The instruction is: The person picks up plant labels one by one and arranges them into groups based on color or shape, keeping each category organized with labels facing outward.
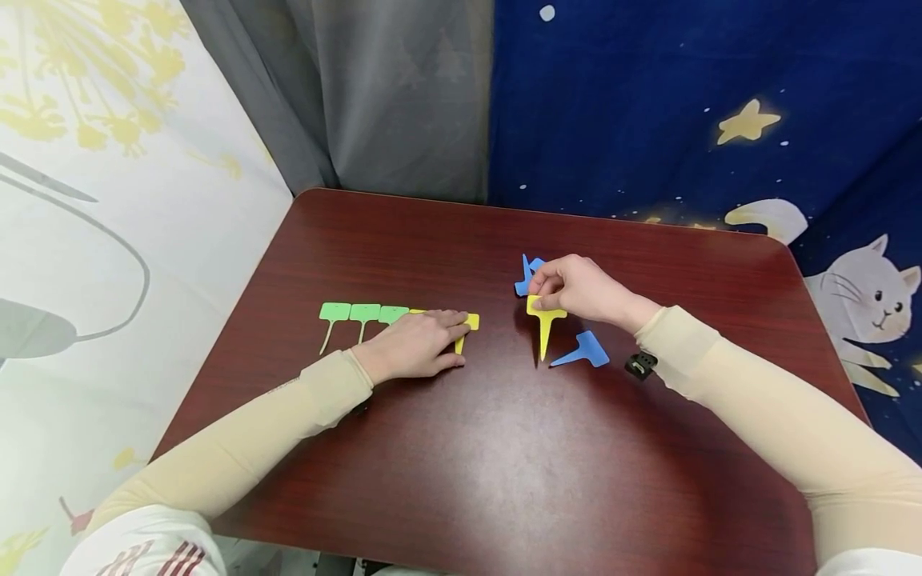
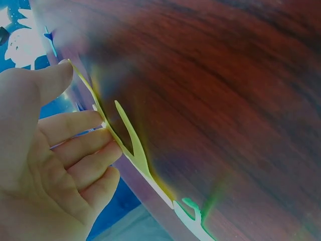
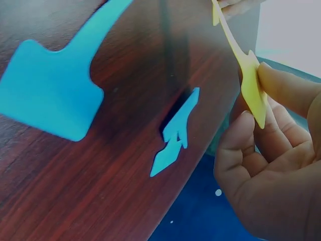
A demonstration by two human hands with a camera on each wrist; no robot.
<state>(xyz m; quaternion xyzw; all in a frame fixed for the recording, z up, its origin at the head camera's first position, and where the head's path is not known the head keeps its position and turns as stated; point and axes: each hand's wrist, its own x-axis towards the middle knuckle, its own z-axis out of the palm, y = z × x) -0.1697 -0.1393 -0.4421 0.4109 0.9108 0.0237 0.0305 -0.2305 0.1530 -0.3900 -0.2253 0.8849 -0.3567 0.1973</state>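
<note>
Green tags (image 1: 365, 312), three, start a partly laid row at the left of the table (image 1: 490, 496); apparently two yellow tags (image 1: 472, 322) continue it rightward, the person's left hand (image 1: 421, 344) resting over them, fingers extended. The right hand (image 1: 585, 291) pinches another yellow tag (image 1: 545, 324). Outside the row, seemingly, lie three blues: one near blue tag (image 1: 593, 349), two far blue tags (image 1: 523, 288).

soft glare whitens the table (image 1: 497, 464); wrist views hazy.

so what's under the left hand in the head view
A yellow tag pokes out past the left hand, and a yellow edge shows beside the nearest green tag. The hand covers what lies between in that view.
</note>
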